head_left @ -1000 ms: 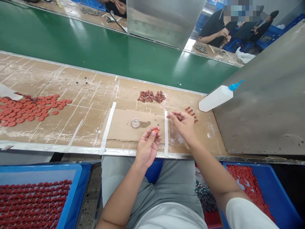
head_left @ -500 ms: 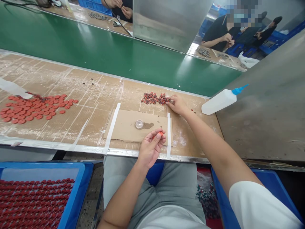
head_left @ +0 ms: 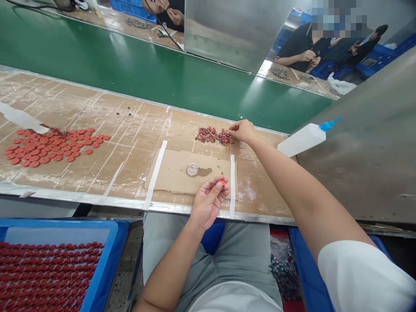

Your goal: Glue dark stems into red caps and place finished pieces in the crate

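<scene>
My left hand [head_left: 208,199] pinches a small red disc [head_left: 222,182] between thumb and fingers, above the front of a taped-down cardboard piece [head_left: 169,177]. Behind it on that cardboard sits a small clear round cup [head_left: 192,169], next to a dark wet stain. My right hand [head_left: 243,131] reaches to the right edge of a heap of small red-and-black parts [head_left: 208,134]. Its thumb and forefinger are closed together there; whatever lies between the tips is too small to make out.
Many red discs [head_left: 48,147] lie spread at the left, beside a white bottle [head_left: 22,118]. Another white bottle with a blue nozzle [head_left: 302,139] leans by the metal wall at right. A blue tray [head_left: 112,242] holds rows of red pieces. People sit across the green belt [head_left: 136,65].
My right hand has lifted slightly and drawn back from the top of the heap to its edge, its fingers closing. My left hand keeps the red disc. The view has shifted a little.
</scene>
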`<action>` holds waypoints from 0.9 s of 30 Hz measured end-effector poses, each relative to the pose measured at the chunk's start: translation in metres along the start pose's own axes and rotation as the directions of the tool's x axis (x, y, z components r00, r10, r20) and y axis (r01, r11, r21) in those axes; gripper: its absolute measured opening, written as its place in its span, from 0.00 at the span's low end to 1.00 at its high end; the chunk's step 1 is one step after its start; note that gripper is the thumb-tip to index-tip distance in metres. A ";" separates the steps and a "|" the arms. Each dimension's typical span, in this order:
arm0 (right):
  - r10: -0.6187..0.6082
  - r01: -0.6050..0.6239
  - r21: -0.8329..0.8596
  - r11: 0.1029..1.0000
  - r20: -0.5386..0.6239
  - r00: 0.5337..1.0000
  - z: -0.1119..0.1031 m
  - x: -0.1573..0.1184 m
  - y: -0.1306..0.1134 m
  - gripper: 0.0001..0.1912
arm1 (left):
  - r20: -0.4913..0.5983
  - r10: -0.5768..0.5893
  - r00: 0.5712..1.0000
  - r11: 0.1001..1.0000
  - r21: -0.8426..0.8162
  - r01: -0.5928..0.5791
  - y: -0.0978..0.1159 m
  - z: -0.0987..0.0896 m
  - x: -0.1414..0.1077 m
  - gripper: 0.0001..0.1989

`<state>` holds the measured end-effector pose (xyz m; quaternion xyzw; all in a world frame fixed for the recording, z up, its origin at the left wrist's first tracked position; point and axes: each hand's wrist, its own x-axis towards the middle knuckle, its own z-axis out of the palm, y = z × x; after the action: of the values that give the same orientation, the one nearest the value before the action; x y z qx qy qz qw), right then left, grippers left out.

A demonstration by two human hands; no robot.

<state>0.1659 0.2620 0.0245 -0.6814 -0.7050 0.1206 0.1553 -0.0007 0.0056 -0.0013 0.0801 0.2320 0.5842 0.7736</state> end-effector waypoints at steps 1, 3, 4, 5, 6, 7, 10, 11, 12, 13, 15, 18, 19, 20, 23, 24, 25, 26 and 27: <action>-0.011 0.011 -0.027 1.000 0.017 1.000 0.000 0.004 -0.001 0.11 | 0.003 0.000 1.000 1.000 0.002 0.000 0.000 0.000 0.000 0.10; -0.048 0.052 -0.100 0.994 0.044 0.998 0.000 0.009 -0.001 0.09 | 0.008 -0.002 1.000 1.000 0.003 0.002 0.001 0.000 0.000 0.10; -0.068 0.076 -0.149 0.986 0.060 0.996 0.000 0.011 -0.002 0.09 | 0.009 -0.005 1.000 1.000 0.002 0.004 0.001 0.000 0.000 0.10; -0.089 0.103 -0.202 0.974 0.077 0.993 0.000 0.013 -0.002 0.09 | 0.012 -0.006 1.000 1.000 0.000 0.006 0.001 0.000 0.000 0.10; -0.110 0.132 -0.254 0.958 0.099 0.989 0.000 0.013 -0.002 0.08 | 0.014 -0.006 1.000 1.000 -0.003 0.006 0.001 0.000 0.000 0.10; -0.132 0.163 -0.300 0.940 0.121 0.984 0.000 0.014 -0.002 0.09 | 0.017 -0.006 1.000 1.000 -0.005 0.006 0.001 0.000 0.000 0.10; -0.200 0.250 -0.379 0.891 0.168 0.965 0.002 0.015 -0.002 0.10 | 0.028 -0.004 1.000 1.000 -0.011 0.004 0.000 0.000 0.001 0.10; -0.214 0.267 -0.388 0.882 0.176 0.961 0.002 0.015 -0.001 0.10 | 0.030 -0.003 1.000 1.000 -0.012 0.004 -0.001 0.000 0.001 0.10; -0.222 0.278 -0.391 0.877 0.183 0.958 0.002 0.015 -0.001 0.10 | 0.029 -0.004 1.000 1.000 -0.013 0.004 -0.001 0.000 0.001 0.10; -0.227 0.285 -0.389 0.876 0.189 0.955 0.003 0.015 -0.001 0.10 | 0.028 -0.004 1.000 1.000 -0.013 0.005 -0.001 0.000 0.001 0.10; -0.229 0.290 -0.382 0.877 0.199 0.953 0.003 0.015 -0.002 0.11 | 0.026 -0.005 1.000 1.000 -0.015 0.005 -0.001 0.000 0.000 0.10; -0.222 0.284 -0.378 0.881 0.201 0.954 0.002 0.016 -0.003 0.12 | 0.031 -0.008 0.999 1.000 -0.017 0.009 0.000 0.000 0.000 0.10; -0.216 0.278 -0.379 0.883 0.198 0.956 0.001 0.016 -0.003 0.12 | 0.032 -0.010 0.999 1.000 -0.017 0.010 0.000 0.001 0.000 0.11; -0.209 0.271 -0.383 0.883 0.197 0.958 0.000 0.016 -0.003 0.12 | 0.033 -0.011 0.999 1.000 -0.017 0.012 0.000 0.001 -0.001 0.11; -0.212 0.237 -0.327 0.915 0.111 0.971 -0.004 0.008 -0.005 0.12 | 0.030 -0.013 0.999 1.000 -0.014 0.013 0.001 0.001 -0.001 0.11; -0.220 0.224 -0.249 0.942 0.043 0.975 -0.005 0.002 -0.006 0.11 | 0.028 -0.013 1.000 1.000 -0.014 0.013 0.001 0.002 -0.002 0.11; -0.220 0.214 -0.125 0.969 -0.035 0.975 -0.005 -0.007 -0.009 0.10 | 0.026 -0.015 1.000 1.000 -0.015 0.015 0.001 0.002 -0.002 0.11; -0.203 0.209 0.040 0.977 -0.118 0.972 -0.005 -0.018 -0.013 0.10 | 0.024 -0.016 1.000 1.000 -0.017 0.017 0.002 0.002 -0.002 0.11; -0.170 0.209 0.227 0.951 -0.182 0.969 -0.003 -0.032 -0.018 0.10 | 0.021 -0.016 1.000 1.000 -0.020 0.017 0.002 0.003 -0.003 0.11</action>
<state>0.1511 0.2290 0.0328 -0.5934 -0.7323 0.1359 0.3053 -0.0021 0.0040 0.0028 0.0765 0.2185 0.5791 0.7817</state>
